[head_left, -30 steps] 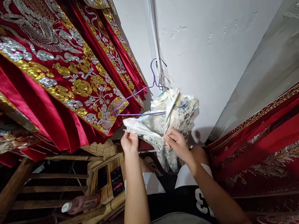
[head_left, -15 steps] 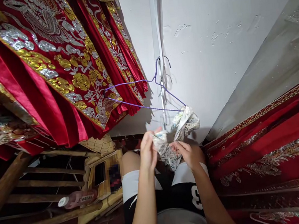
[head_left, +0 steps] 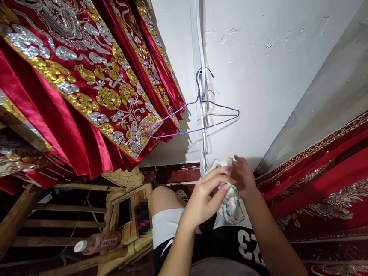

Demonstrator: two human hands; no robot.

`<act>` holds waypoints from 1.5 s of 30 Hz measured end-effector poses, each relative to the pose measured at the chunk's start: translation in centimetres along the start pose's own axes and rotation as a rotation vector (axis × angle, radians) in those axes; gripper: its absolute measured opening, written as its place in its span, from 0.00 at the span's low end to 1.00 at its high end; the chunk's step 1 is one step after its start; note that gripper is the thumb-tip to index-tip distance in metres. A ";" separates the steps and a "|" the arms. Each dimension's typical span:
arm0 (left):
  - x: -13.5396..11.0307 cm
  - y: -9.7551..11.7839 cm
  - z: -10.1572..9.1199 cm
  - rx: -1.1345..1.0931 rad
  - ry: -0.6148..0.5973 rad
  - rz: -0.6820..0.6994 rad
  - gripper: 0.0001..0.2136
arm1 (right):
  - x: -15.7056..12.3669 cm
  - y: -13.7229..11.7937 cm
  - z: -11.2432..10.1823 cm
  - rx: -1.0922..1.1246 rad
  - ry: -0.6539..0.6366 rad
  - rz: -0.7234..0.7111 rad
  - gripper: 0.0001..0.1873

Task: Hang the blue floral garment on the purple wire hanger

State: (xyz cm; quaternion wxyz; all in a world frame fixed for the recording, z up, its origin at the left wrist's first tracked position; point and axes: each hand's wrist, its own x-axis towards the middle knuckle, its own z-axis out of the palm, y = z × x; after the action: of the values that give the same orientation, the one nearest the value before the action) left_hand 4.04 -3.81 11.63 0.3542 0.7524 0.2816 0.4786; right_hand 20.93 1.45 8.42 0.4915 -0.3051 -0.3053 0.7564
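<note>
L hand (head_left: 204, 198), R hand (head_left: 246, 179) at cloth (head_left: 233, 211) — grips unclear — gap below hanger (head_left: 199, 98) edge

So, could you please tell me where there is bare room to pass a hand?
There seems room before the white wall, between the purple hanger and translucent sheet. It is crowded around the patterned garment, between left hand and right hand, and at the bamboo seat with its phone, a pink bottle alongside.

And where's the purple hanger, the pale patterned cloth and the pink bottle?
Purple hanger (head_left: 186, 132), head view: bottom bar.
Patterned cloth (head_left: 232, 209), head view: lower folds.
Pink bottle (head_left: 96, 243), head view: its body.
</note>
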 end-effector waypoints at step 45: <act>4.8 -4.3 -13.8 1.191 -0.184 -0.135 0.07 | 4.4 -10.1 -2.9 -1.148 0.103 -0.531 0.02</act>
State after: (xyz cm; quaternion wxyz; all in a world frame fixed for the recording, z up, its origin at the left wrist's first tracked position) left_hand -7.15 6.01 14.69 -0.0752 0.8401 0.5163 0.1484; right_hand 27.35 9.32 13.57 0.4343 -0.4699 -0.7037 0.3089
